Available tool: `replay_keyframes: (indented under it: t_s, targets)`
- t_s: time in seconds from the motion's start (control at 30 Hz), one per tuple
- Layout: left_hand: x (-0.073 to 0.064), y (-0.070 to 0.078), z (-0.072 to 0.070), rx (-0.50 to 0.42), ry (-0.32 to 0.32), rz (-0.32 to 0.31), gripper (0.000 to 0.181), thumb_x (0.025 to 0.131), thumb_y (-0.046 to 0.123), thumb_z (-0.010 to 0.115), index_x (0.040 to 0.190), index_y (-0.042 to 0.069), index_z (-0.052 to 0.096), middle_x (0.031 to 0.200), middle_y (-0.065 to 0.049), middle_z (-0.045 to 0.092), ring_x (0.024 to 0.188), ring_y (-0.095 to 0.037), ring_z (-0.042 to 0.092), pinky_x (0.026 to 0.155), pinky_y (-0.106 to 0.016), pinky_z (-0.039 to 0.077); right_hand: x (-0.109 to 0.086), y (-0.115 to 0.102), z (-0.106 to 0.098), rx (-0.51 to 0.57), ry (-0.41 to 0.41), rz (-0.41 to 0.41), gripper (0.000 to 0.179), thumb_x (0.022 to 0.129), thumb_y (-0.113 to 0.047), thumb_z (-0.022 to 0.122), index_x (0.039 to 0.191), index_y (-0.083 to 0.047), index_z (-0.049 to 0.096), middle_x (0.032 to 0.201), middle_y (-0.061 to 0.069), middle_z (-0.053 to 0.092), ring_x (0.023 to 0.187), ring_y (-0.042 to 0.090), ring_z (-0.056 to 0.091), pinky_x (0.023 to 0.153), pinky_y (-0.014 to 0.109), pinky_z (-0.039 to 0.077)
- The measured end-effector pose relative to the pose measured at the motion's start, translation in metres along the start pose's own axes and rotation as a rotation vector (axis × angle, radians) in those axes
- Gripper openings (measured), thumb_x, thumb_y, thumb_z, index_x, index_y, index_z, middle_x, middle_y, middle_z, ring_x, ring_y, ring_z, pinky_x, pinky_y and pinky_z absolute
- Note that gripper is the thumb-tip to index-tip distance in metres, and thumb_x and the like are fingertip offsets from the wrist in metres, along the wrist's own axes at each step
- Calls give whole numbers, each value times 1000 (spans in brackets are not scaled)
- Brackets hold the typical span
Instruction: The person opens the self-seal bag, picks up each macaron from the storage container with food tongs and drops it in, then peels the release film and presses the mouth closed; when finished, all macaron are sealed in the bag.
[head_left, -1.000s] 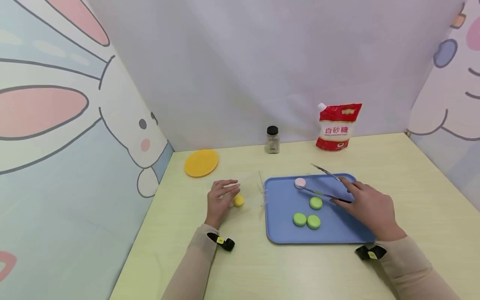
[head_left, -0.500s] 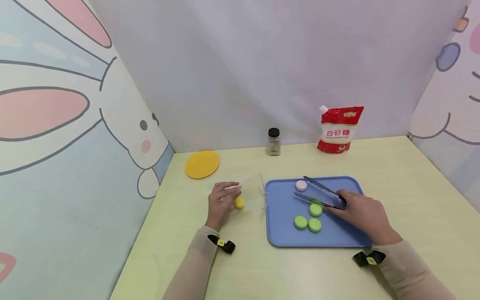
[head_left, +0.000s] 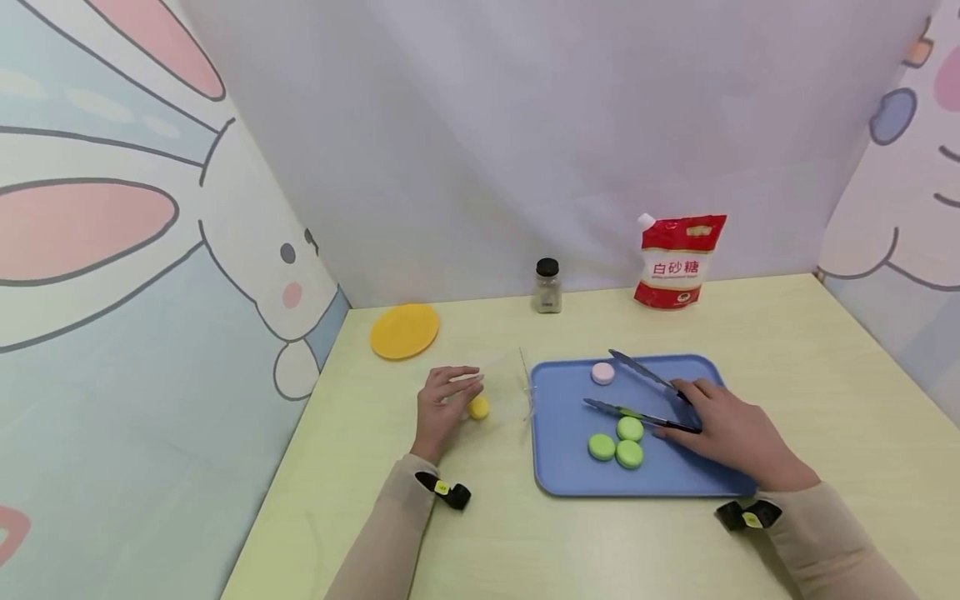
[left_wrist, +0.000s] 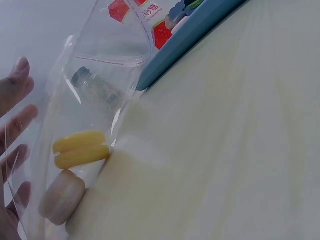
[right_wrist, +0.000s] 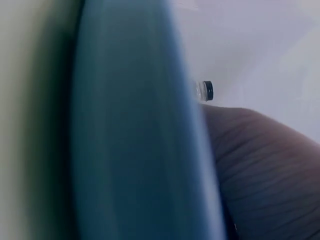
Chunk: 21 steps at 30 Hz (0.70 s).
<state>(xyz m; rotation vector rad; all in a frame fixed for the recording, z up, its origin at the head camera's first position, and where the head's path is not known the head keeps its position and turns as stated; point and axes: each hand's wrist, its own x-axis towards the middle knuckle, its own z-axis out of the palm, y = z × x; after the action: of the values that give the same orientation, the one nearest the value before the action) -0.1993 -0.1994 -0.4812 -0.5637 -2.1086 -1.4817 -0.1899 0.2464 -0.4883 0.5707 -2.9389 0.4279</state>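
While my right hand [head_left: 738,435] grips the tongs [head_left: 652,419] in the head view, their arms stand spread over the blue tray [head_left: 566,475], one tip beyond the pink macaron [head_left: 603,372] and the other nearer me. That near arm has shifted towards me since a second ago, and the farthest green macaron [head_left: 630,429] has slid closer to the other two green ones [head_left: 602,447]. To my judgement, the pink one is now bracketed but not pinched. My left hand [head_left: 442,408] has hardly moved, beside the clear bag [head_left: 504,385].

Through the left wrist view I see my fingers loosely extended and spread against the bag's film, not curled round it. Inside, a yellow macaron [left_wrist: 80,150] lies just above a pale one [left_wrist: 63,198], and the zip end faces the tray.

From the right wrist view I cannot tell my grip: a blurred blue surface, probably the tray, fills it, with the jar [right_wrist: 204,91] behind.
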Motion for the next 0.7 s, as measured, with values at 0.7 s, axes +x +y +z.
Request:
replay_keyframes:
  t_s: [0.7]
  targets:
    - [-1,-2,0,-14,-1,-29,14,86,3,79,100,-1,79,111,-17,72,107,-35,57,96,-30,43,1,-5,0,19,-77,90,89,74,-84,63,126,-11,60,77,1,54,61,15,46,47,29,29]
